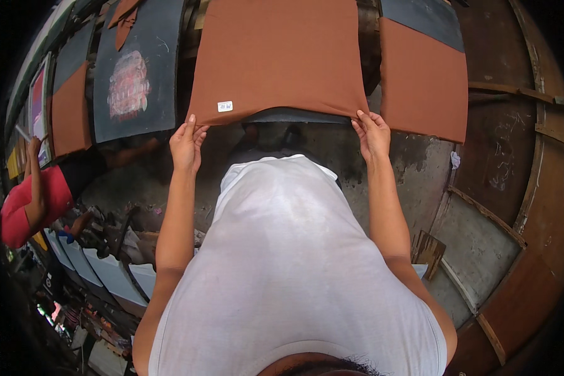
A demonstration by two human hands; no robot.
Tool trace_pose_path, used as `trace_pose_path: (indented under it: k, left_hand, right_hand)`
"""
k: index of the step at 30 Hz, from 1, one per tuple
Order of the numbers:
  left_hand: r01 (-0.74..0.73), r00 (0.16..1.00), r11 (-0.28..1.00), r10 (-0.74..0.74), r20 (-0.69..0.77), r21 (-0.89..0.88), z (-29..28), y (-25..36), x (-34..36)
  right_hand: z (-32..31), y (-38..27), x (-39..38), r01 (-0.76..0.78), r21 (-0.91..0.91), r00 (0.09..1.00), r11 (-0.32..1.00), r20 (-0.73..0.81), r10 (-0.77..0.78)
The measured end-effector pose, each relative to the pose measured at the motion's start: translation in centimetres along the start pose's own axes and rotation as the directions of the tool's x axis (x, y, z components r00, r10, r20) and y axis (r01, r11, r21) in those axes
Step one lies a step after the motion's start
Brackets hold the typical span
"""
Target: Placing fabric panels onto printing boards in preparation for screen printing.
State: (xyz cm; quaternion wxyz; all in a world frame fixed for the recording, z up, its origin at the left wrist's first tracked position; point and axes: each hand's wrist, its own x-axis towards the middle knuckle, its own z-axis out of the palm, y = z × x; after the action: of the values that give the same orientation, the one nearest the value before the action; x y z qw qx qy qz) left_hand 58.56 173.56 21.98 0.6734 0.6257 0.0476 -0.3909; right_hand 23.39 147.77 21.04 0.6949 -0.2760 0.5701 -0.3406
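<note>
A rust-brown piece of fabric (276, 56) lies stretched over a dark flat board (294, 115), whose near edge shows beneath the cloth. My left hand (187, 143) pinches the fabric's near left corner between thumb and fingers. At the near right corner, my right hand (372, 133) grips the cloth the same way. Between the hands the fabric's near edge bows upward. A small white label (225, 106) sits on the cloth close to my left hand.
To the right stands another board with brown cloth (423, 81) on it. A bare dark board (135, 75) with a pinkish-white smear is on the left. Farther left, a person in a red shirt (41, 200) works beside the boards. Wooden panels (501, 144) line the right side.
</note>
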Motion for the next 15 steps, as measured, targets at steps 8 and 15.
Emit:
trace_pose_path:
  k: [8,15]
  left_hand:
    - [0.036,0.999,0.999,-0.036,-0.024,-0.014,-0.8,-1.9,-2.5]
    - [0.011,0.999,0.999,-0.013,-0.049,-0.046,-1.7,-3.2,-1.5]
  right_hand:
    - [-2.5,2.1,-2.0,0.021,0.019,0.997,1.000,-0.077,-0.020]
    - [-2.4,3.0,-2.8,0.055,0.006,0.994,0.998,-0.091,-0.054]
